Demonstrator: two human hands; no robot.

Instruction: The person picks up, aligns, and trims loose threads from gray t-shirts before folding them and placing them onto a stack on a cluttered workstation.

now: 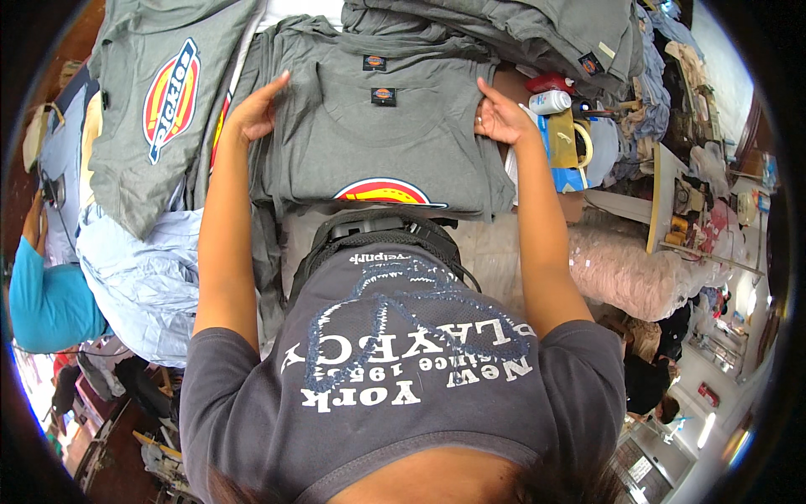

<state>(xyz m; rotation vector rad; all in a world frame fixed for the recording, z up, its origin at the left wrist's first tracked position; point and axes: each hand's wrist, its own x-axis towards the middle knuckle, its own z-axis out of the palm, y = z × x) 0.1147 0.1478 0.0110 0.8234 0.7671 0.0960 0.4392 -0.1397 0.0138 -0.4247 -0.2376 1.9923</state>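
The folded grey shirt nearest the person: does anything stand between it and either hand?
Nothing visible does. The left hand is at the left edge of the folded grey shirt, the right hand at its right edge; actual contact is unclear. The white bottle lies beyond the right hand, not between.

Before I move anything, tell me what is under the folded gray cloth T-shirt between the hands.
Under that top shirt, a second gray T-shirt shows at the far edge, with its dark neck label. The rest is covered.
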